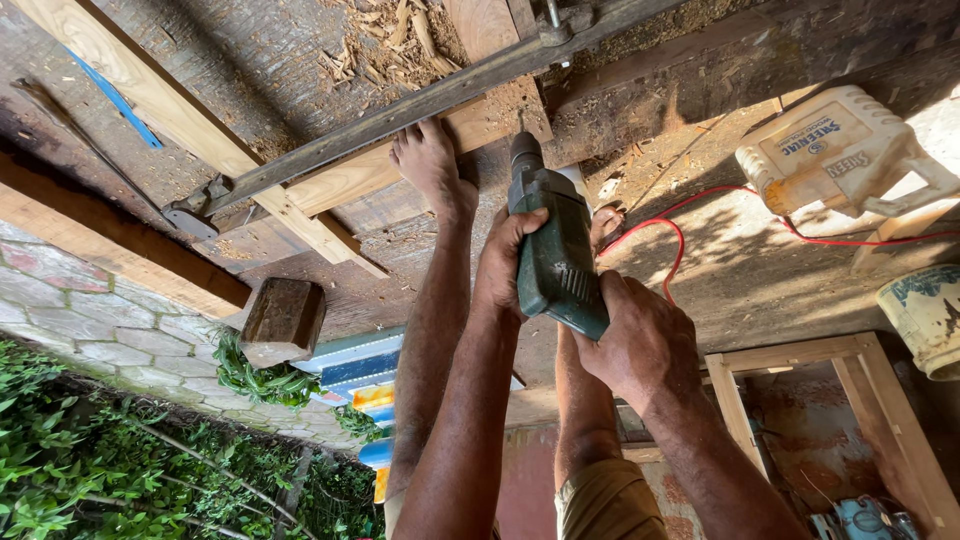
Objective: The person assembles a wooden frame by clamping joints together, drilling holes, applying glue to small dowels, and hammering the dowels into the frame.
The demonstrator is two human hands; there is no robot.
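1. Both hands clamped on a green power drill (553,250): left hand (505,262) around its body, right hand (640,340) at the rear grip.
2. Drill nose pressed toward a pale wooden board (345,178) under a long metal bar clamp (400,110).
3. Bare foot (430,160) planted on that board, just beside the drill.

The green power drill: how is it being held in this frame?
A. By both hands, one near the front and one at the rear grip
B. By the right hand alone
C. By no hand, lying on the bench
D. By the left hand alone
A: the left hand wraps the front of the green power drill while the right hand grips its rear handle.
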